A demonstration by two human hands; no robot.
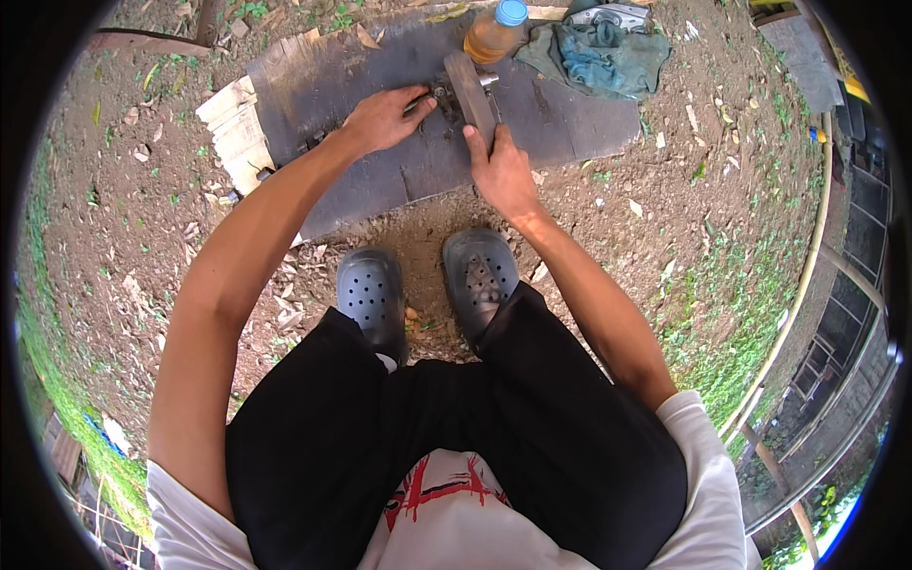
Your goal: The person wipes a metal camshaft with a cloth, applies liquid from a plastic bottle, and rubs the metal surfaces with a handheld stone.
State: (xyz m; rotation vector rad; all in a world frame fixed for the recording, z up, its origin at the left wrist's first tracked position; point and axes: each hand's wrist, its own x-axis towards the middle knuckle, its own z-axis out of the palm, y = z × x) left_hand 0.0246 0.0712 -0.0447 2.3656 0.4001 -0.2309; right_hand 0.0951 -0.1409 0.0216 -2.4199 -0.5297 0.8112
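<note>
My right hand point(502, 171) grips the near end of a wooden block point(468, 89), which points away from me and slants to the left. Just left of it, my left hand point(390, 120) pinches a small dark part point(413, 105), mostly hidden by the fingers. Beyond its fingertips lies a small greasy metal piece point(440, 92), too small to name. A shiny metal cylinder point(489, 79) shows against the right side of the block. All of this is over a dark, flat board point(356, 182) on the ground.
A blue-capped bottle of amber liquid point(491, 35) stands at the board's far edge. Beside it lie a teal rag point(605, 57) and a silver metal part point(618, 14). Small dark pieces point(265, 173) rest near the board's left end. My clogs point(367, 285) are on bare soil.
</note>
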